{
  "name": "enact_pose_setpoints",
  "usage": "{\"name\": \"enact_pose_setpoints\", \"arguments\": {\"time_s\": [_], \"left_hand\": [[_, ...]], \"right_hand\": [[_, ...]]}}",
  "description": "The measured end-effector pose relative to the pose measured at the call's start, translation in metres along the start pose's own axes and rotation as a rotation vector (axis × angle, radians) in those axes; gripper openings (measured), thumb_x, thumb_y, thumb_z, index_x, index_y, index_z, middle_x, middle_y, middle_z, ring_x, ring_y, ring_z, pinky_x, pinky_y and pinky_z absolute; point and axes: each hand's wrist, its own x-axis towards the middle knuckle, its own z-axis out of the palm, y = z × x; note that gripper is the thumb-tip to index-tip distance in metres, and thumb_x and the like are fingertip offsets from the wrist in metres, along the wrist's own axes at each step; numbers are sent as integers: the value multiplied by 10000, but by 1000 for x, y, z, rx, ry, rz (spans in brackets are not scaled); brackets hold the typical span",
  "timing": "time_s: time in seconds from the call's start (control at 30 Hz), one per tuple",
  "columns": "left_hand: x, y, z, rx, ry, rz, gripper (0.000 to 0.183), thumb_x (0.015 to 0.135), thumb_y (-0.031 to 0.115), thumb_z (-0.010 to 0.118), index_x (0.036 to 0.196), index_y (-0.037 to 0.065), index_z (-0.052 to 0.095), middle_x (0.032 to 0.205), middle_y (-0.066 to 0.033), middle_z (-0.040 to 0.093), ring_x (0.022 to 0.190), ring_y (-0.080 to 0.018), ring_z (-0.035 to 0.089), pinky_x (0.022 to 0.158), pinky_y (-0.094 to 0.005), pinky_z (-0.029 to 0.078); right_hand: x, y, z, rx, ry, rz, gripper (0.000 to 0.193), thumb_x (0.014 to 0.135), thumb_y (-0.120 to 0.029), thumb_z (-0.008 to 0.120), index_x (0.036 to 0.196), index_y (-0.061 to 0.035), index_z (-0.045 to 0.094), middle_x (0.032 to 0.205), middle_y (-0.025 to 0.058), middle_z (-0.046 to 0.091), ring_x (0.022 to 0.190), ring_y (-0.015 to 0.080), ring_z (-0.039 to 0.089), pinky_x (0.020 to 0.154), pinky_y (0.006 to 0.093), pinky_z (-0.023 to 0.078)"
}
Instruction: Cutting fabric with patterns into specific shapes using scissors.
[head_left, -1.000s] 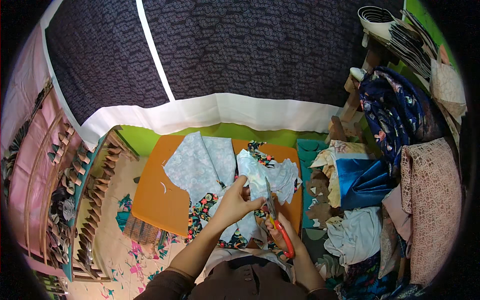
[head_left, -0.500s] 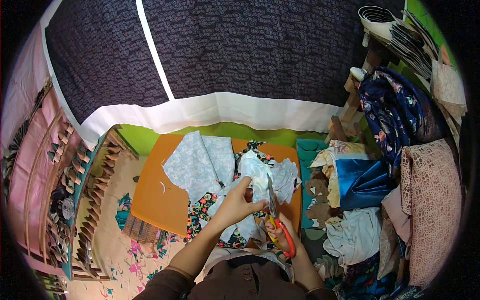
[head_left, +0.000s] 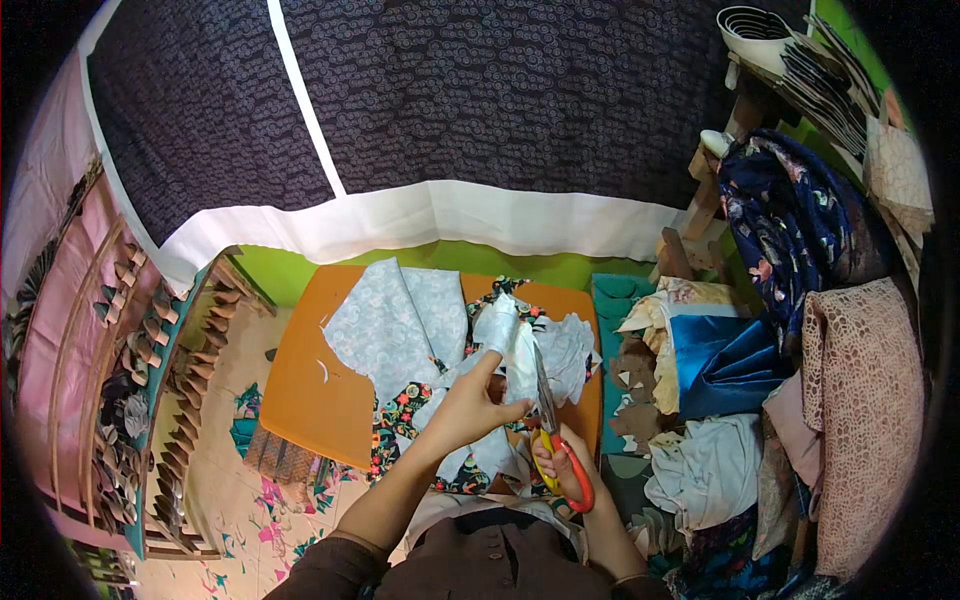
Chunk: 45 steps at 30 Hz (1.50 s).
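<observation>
My left hand point(head_left: 467, 407) pinches a small white cloth piece point(head_left: 521, 370) between thumb and fingers, holding it up above an orange table point(head_left: 312, 400). In my right hand point(head_left: 575, 462) are scissors point(head_left: 549, 408) with red and yellow handles, their blades pointing away from me along the piece's right edge. Whether the blades have cloth between them I cannot tell. Under and around my hands lie a black floral fabric point(head_left: 405, 405) and crumpled pale scraps point(head_left: 568, 350). A larger pale patterned cloth point(head_left: 375, 320) is spread at the table's far left.
Racks of pointed shoe shapes point(head_left: 185, 420) stand at left. Coloured offcuts point(head_left: 270, 530) litter the floor. On the right are shiny blue fabric point(head_left: 725, 365), a pale cloth heap point(head_left: 710, 470), and hanging lace fabric point(head_left: 865, 400). A dark patterned curtain point(head_left: 520, 100) hangs ahead.
The white piece has shifted and creased, its upper part now folded more to the left. Both hands and the scissors stay in nearly the same place.
</observation>
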Motion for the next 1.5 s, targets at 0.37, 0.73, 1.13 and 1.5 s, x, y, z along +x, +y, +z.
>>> {"name": "enact_pose_setpoints", "arguments": {"time_s": [0.37,0.73,1.13,1.5], "left_hand": [[-3,8,2,-3,-49,-34,521,656,143,696,1077,-7,428,587,14,434,543,-58,407,467,-216,331],[-4,3,4,19,-105,-46,460,662,143,700,1020,22,438,635,4,464,568,-53,421,474,-221,344],[3,-11,25,-507,182,126,291,743,112,649,811,52,373,717,-3,418,684,-54,411,544,-192,341],[0,-26,37,-408,275,-23,293,726,-21,622,845,29,359,838,-117,590,739,-128,573,590,-226,468]], "right_hand": [[-3,-8,-6,-13,-9,103,680,709,-609,517,1079,-49,411,685,-16,374,531,18,346,447,137,287],[-6,1,-7,288,68,183,631,754,-577,489,1035,-12,464,693,-44,408,547,4,351,456,139,266],[-6,-12,-6,-87,3,39,714,702,-628,511,1083,-33,404,663,-44,371,496,4,312,431,134,243],[-4,18,-4,-53,66,-68,644,735,-575,515,1068,-30,433,696,-17,406,576,41,375,492,175,303]]}}
